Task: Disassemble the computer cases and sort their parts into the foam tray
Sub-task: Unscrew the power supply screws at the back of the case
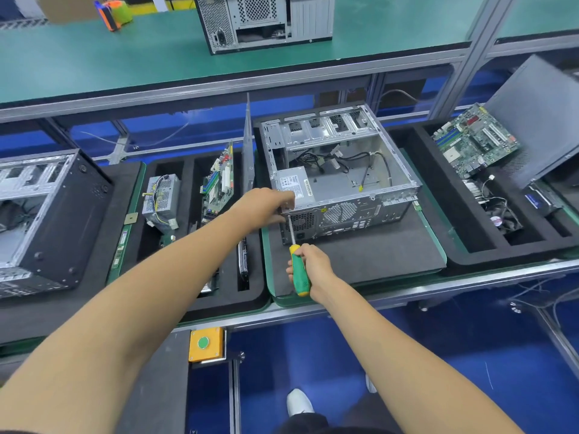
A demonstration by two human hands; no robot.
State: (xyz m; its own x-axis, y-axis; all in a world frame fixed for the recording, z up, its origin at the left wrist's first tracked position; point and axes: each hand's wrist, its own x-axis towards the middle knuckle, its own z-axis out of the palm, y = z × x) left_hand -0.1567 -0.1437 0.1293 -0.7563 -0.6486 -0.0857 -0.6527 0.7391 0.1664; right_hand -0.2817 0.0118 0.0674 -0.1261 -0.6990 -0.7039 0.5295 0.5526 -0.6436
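**Unscrewing the power supply at the case's rear corner**

The open silver steel computer case (pixel 341 170) lies on its side on a dark grey foam mat (pixel 376 255), its rear panel facing the person. Inside, at the near left corner, sits the grey boxed power supply (pixel 293 184), with black cables loose on the case floor behind it.

The right hand (pixel 313 267) is wrapped around the green-and-yellow handled screwdriver (pixel 297 261), whose shaft runs up to the top left edge of the rear panel. The left hand (pixel 266 206) curls over that same corner, fingers gripping the case edge beside the screwdriver tip to steady it.

The step in hand appears to be loosening a rear screw that fixes the power supply. Whether the tip is seated in the screw cannot be told, as the fingers hide it.

Next, the screw likely needs backing out and catching, then the supply lifted clear towards the black foam tray (pixel 188 233) on the left, which already holds another power supply and a green circuit board.
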